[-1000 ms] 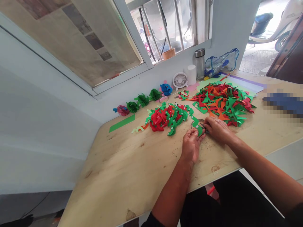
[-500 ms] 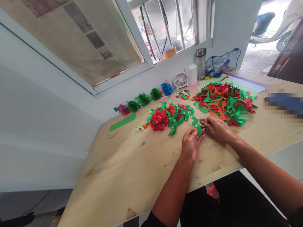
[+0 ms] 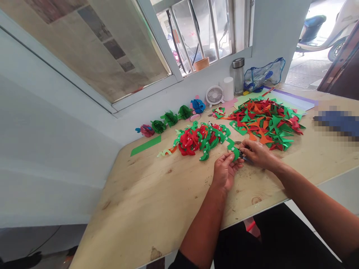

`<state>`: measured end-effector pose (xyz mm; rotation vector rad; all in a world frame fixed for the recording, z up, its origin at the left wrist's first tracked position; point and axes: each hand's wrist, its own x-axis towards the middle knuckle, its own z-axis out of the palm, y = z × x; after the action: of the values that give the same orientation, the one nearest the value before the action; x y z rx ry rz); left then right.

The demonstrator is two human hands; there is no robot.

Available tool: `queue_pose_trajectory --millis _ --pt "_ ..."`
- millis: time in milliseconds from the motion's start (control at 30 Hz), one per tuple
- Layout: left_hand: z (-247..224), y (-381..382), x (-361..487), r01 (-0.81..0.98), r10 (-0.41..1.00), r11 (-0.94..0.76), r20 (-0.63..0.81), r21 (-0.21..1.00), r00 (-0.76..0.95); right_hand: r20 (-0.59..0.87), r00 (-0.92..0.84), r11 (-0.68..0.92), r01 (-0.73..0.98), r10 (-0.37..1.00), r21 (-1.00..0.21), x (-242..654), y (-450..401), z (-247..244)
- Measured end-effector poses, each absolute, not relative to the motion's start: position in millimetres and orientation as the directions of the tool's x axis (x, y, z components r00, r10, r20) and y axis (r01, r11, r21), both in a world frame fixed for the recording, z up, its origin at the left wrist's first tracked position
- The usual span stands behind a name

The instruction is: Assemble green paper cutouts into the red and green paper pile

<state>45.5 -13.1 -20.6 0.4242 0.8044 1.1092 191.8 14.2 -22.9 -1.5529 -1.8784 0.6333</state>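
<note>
My left hand (image 3: 225, 170) pinches the lower end of a wavy green paper strip (image 3: 231, 145) dotted with small white squares. The strip's upper end reaches to a heap of curved red and green paper cutouts (image 3: 193, 140). Close beside it, my right hand (image 3: 256, 154) is closed around a dark metal tool (image 3: 244, 158) held against the strip's edge. Fingers cover most of the tool, so its exact kind is unclear. Behind the fingertips shows part of a dark, round-rimmed object (image 3: 238, 142).
A larger pile of red, orange and green paper scraps (image 3: 263, 125) lies to the right. Along the wall stand green paper ornaments (image 3: 170, 118), a blue one (image 3: 198, 106), a small white fan (image 3: 214, 95), a glass bottle (image 3: 238, 76) and a clear pouch (image 3: 265, 74).
My right hand has shifted slightly, and the tool in it now points lower, below the fingers. The strip's lower end has tilted a little; my left hand keeps its pinch.
</note>
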Motion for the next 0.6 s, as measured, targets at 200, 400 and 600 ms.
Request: queue_pose_trajectory --millis 200,400,600 --pt "-23.1 -12.1 46.6 -0.626 0.917 0.379 -0.369 0.681 0.153 0.111 -0.137 0.169 0.556 0.984 -0.814 191.0 14.8 -17.9" --pt "-21.3 -12.4 46.9 -0.643 0.915 0.37 -0.383 0.671 0.126 0.109 -0.135 0.148 0.334 0.985 -0.931 190.2 16.4 -20.1" --pt "-20.4 -12.6 46.6 -0.664 0.916 0.362 -0.38 0.654 0.127 0.1 -0.096 0.123 0.27 0.99 -0.955 192.5 18.3 -23.2"
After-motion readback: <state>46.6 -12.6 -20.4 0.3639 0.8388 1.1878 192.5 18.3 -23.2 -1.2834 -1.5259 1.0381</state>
